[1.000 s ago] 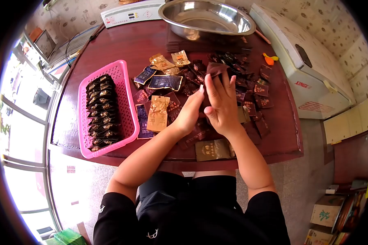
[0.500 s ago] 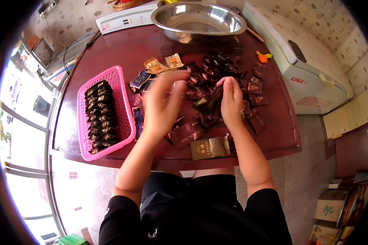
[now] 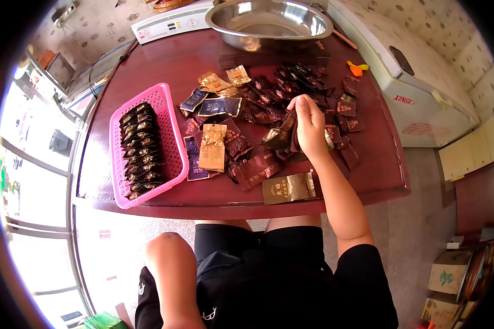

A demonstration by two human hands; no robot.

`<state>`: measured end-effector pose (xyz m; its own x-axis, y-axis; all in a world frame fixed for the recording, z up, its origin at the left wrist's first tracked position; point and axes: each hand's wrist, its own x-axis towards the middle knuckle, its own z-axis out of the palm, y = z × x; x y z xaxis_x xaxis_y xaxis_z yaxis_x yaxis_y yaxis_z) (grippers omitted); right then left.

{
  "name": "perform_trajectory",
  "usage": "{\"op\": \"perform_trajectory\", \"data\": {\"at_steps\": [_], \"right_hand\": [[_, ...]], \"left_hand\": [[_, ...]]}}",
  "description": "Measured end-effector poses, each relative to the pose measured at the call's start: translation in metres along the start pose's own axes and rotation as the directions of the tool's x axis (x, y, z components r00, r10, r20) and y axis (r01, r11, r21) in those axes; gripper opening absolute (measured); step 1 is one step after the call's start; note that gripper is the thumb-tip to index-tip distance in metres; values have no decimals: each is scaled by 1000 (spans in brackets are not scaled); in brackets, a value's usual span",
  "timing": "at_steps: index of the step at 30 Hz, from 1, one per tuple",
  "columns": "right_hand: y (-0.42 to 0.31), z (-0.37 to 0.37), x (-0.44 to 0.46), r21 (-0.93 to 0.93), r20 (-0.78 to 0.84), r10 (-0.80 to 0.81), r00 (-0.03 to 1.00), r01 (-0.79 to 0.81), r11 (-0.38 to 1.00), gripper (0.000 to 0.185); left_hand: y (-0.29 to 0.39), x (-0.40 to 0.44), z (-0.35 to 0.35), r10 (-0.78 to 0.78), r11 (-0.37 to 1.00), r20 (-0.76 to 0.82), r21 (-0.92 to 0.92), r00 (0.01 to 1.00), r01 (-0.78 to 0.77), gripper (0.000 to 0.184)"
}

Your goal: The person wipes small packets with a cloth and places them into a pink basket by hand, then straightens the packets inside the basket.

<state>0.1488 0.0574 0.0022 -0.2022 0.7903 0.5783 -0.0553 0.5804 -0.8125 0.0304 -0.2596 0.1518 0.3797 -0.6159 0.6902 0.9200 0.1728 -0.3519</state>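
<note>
My right hand point(image 3: 309, 125) is closed around some dark packets point(image 3: 285, 133) above the middle of the pile. My left hand is out of sight; only the bent left arm point(image 3: 173, 268) shows, low in the view. Under and beyond my right hand lie many dark red packets point(image 3: 258, 169). Left of them are a gold packet point(image 3: 212, 148) and a dark blue packet point(image 3: 220, 106). An olive-gold packet point(image 3: 288, 188) lies near the front edge of the table. The pink basket point(image 3: 177, 148) at the left holds a row of upright black packets point(image 3: 142, 148).
A large steel basin point(image 3: 269, 38) stands at the back of the dark red table point(image 3: 148, 60), beside a white device point(image 3: 173, 23). Small orange and yellow items point(image 3: 357, 69) lie at the right. A white freezer point(image 3: 417, 104) with a phone point(image 3: 402, 60) on it adjoins the table.
My left hand has left the pile, moving down and back out of view. My right hand has turned from flat and spread to closed around dark packets.
</note>
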Motion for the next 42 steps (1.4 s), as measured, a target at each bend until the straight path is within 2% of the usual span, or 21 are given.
{"op": "perform_trajectory", "data": {"at_steps": [2,3,5,6,10,14,16,17,18,19,22,24,25,27,30,33,35,36,37,39,42], "right_hand": [[-2,-3,-1,-4,30,52,998,-51,999,37],[-3,-3,-1,-14,49,73,996,-73,997,38],[-1,-1,-1,-21,44,61,997,-60,998,37],[0,-1,-1,-31,36,47,998,-46,998,35],[0,0,-1,-14,32,28,999,-28,1000,35],[-5,-4,-1,8,36,84,996,-85,996,35],[-7,-4,-1,12,7,46,999,-46,999,35],[-6,-4,-1,14,3,45,999,-45,999,35],[-5,-4,0,20,-6,27,1000,-27,999,34],[-4,-5,-1,25,-12,13,1000,-12,1000,34],[-6,-6,2,-8,-63,-67,996,67,998,32],[-10,-8,3,-12,-97,-76,992,75,997,31],[-9,-11,4,-10,-95,-61,994,60,998,31],[-10,-15,2,-38,-56,19,998,-21,999,30],[-8,-14,2,-62,-79,90,993,-95,994,29],[1,-10,8,-80,-270,-87,959,68,994,27],[6,-19,14,-63,-438,-88,895,67,996,25],[3,-24,10,347,-400,123,908,26,937,23],[-1,-24,16,-97,-509,-169,844,139,986,21],[-16,-15,2,-242,-316,-351,881,283,928,21],[-26,14,-13,-260,355,-306,884,407,876,47]], "left_hand": [[17,-6,5,-349,633,-26,-743,937,216,34],[24,-9,8,-348,635,-25,-742,937,217,34],[36,-15,13,-528,295,36,-929,848,224,36],[30,-11,12,-498,507,-21,-818,867,271,38],[34,-7,17,-569,338,-30,-919,821,201,37],[40,-36,18,-520,496,-33,-825,854,270,38],[47,-74,61,-400,-105,-254,-942,881,-320,46],[41,-87,63,-399,-110,-255,-940,881,-322,46],[29,-101,59,-50,-134,189,-974,981,181,40],[17,-117,54,272,20,605,-781,748,624,36],[61,-188,117,-172,346,912,-298,372,890,26],[76,-232,116,-79,113,984,167,-159,979,36],[79,-242,118,25,-20,978,208,-208,978,30],[83,-252,106,113,275,967,190,-228,943,26],[86,-255,101,77,232,987,118,-139,966,27],[78,-260,99,161,87,910,371,-381,924,29],[87,-284,90,126,-381,847,523,-517,763,29],[87,-290,89,100,-531,834,506,-542,680,31],[83,-282,94,107,-706,794,484,-598,517,31],[78,-280,99,67,-851,771,376,-633,367,32],[71,-270,102,76,-954,711,256,-699,156,37]]}}
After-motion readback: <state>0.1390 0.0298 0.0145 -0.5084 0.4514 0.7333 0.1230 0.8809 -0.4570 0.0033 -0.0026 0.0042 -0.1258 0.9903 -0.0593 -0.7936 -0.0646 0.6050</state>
